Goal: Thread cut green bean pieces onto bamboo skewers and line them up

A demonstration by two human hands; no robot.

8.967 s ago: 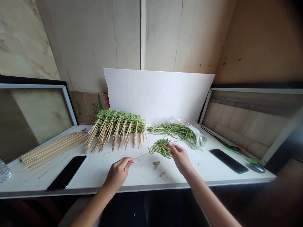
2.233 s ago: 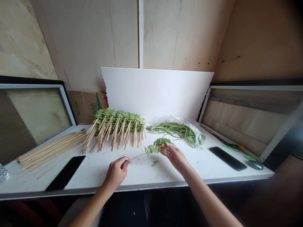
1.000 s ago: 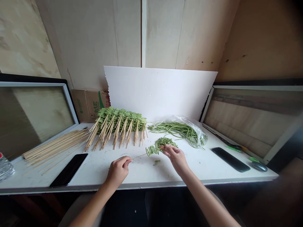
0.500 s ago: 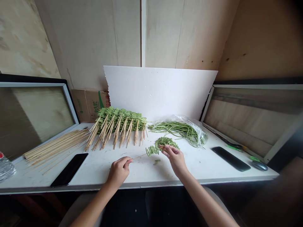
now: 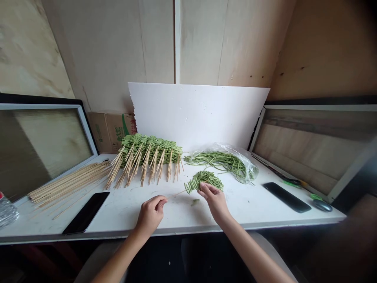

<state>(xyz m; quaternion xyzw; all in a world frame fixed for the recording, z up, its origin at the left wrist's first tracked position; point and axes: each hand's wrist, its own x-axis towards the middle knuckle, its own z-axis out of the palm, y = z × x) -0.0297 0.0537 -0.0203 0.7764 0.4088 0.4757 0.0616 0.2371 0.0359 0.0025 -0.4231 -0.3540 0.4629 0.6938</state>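
My left hand (image 5: pixel 152 212) is closed in a pinch at the near end of a thin wooden skewer (image 5: pixel 179 193), which looks faint close to the fingertips. Several short lengths of green bean (image 5: pixel 192 184) are threaded in a row along the skewer's far part. At that end my right hand (image 5: pixel 216 199) grips the row between thumb and fingers, which hide the tip. Just behind lies a heap of cut bean pieces (image 5: pixel 212 179). A couple of loose pieces (image 5: pixel 194 202) rest on the white table (image 5: pixel 182 218) below the skewer.
Filled bean skewers (image 5: pixel 151 147) are stacked at back left, sticks facing me. Bare skewers (image 5: pixel 70 181) and a phone (image 5: pixel 86 212) lie left. Long beans (image 5: pixel 218 159) in a plastic bag sit behind the heap. Another dark phone (image 5: pixel 287 197) and a mouse (image 5: pixel 322 205) are right.
My right hand has closed over the right end of the threaded beans, covering the stick end that showed there. The beans have shifted slightly right; my left hand has moved slightly right.
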